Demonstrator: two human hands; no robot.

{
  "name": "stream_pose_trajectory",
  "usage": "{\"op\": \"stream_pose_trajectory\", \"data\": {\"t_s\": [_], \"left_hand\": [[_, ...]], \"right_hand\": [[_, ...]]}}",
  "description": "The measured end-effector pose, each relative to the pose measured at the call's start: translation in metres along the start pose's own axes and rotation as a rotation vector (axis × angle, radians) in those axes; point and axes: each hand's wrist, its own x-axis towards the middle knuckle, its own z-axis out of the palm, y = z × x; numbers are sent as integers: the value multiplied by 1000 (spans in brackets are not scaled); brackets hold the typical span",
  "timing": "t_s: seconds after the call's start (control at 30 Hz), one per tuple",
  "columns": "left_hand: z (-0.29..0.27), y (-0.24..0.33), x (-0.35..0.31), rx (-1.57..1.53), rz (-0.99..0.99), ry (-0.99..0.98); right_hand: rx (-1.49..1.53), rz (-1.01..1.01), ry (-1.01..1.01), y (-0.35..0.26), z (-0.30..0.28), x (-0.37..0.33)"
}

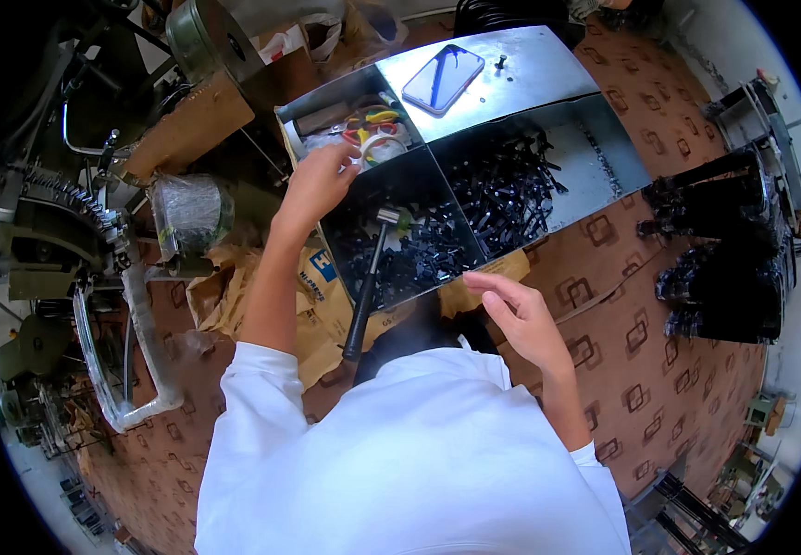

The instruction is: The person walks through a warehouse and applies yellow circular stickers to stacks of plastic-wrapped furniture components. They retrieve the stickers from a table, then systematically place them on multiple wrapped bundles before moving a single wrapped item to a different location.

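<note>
My left hand (322, 182) is over the left side of a divided metal tray (534, 217), beside the compartment of tools. Its fingers are loosely bent and apart, with nothing visible in them. Just beyond the fingertips lie yellow-handled pliers (382, 117) and a white tape roll (384, 148). My right hand (522, 319) hovers at the tray's near edge, fingers stretched out and thumb apart, holding nothing. Between the hands a hammer (372, 277) leans in the near-left compartment, its black handle sticking out over the front edge. Small black parts (433, 245) lie around its head.
More black parts (511, 190) fill the right compartment. A phone (444, 79) lies on the tray's flat metal top, near a small dark piece (500, 63). Green machinery (211, 42) stands at left. Racks of black pieces (724, 245) stand at right. Brown paper sacks (303, 319) lie below the tray.
</note>
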Motion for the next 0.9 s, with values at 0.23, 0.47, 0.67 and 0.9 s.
{"op": "stream_pose_trajectory", "data": {"t_s": [0.23,0.47,0.67,0.9], "left_hand": [[47,-30,59,355,13,-67],[47,-44,98,285,-160,-311],[-14,-70,99,149,-182,-286],[-7,-82,81,142,-136,-133]], "right_hand": [[80,129,-1,15,-3,19],[52,194,-23,23,-15,34],[47,231,-67,30,-18,53],[-192,55,-159,12,-18,131]]}}
